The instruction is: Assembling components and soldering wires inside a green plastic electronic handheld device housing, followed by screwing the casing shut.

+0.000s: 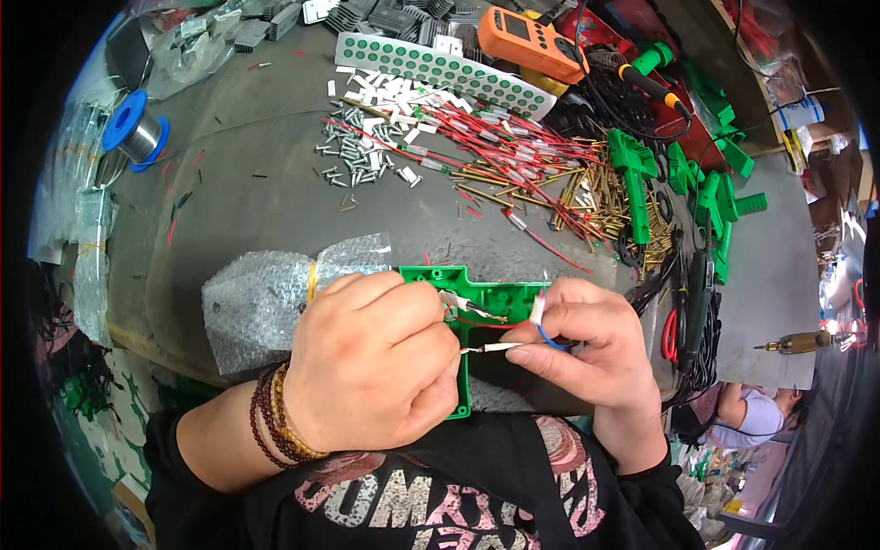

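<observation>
Left hand (371, 362) fisted over green plastic housing (477, 298), fingers curled tight, pinning it at near edge of grey bench (257, 197). Holding a thin white-tipped lead (481, 348) at its left end, tip pointing right. Bead bracelets (275, 417) on that wrist.

Right hand (587, 353) closed narrow, thumb and forefinger pinching the lead's right end, blue wire (543, 332) looped at the fingertips. Thin red wire (481, 323) running across housing between both hands. Second white-sleeved piece (463, 305) lying on housing just above it.

Housing mostly hidden under both hands; only top edge and lower left corner showing. Bubble-wrap bag (266, 298) touching left side of housing, partly under left hand.

Further back on bench: pile of screws (353, 156), bundle of red wires with brass pins (532, 165), strip of green round stickers (440, 69), orange meter (532, 41), green-handled soldering iron (655, 78), solder spool on blue reel (136, 133). Stack of green plastic parts (706, 197) to right, pliers and dark cables (687, 316) just beside right hand.
</observation>
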`<state>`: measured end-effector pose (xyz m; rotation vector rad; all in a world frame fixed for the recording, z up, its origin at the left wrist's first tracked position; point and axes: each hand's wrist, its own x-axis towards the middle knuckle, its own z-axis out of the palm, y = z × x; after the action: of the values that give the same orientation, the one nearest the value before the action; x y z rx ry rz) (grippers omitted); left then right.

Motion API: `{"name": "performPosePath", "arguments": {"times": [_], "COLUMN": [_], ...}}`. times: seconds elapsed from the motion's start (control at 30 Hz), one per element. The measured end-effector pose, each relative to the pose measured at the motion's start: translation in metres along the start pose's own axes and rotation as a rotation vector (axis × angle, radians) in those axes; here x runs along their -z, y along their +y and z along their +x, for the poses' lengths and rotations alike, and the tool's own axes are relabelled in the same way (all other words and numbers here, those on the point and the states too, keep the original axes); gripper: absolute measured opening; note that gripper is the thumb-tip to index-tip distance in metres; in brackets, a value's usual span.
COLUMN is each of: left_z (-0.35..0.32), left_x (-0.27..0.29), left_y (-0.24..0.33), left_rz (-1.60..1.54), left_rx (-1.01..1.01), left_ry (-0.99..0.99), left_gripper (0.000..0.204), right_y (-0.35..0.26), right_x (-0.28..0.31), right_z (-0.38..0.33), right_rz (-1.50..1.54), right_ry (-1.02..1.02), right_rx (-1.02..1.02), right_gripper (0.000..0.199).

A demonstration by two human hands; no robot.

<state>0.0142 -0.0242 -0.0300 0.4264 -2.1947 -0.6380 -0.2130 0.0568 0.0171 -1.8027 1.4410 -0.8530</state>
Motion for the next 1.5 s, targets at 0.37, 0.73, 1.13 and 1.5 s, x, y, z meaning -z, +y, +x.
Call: {"name": "performPosePath", "arguments": {"times": [0.37, 0.73, 1.13, 1.5], "left_z": [-0.002, 0.005, -0.005, -0.014], "left_x": [0.001, 0.012, 0.048, 0.058], "left_y": [-0.001, 0.008, 0.011, -0.012], "left_rz": [-0.041, 0.09, -0.179, 0.317], "left_rx": [0.01, 0.082, 0.391, 0.103], "left_ry": [0.01, -0.211, -0.175, -0.374], "left_gripper": [0.013, 0.02, 0.038, 0.067], "right_y": [0.006, 0.027, 0.007, -0.012], "right_x": [-0.009, 0.034, -0.055, -0.067], "right_z": [0.002, 0.017, 0.009, 0.013], "right_rz": [-0.007, -0.254, -0.512, -0.731], "right_ry": [0.008, 0.014, 0.103, -0.007], "right_rx": [-0.03, 0.018, 0.474, 0.393], "right_gripper": [0.015, 0.017, 0.025, 0.012]}}
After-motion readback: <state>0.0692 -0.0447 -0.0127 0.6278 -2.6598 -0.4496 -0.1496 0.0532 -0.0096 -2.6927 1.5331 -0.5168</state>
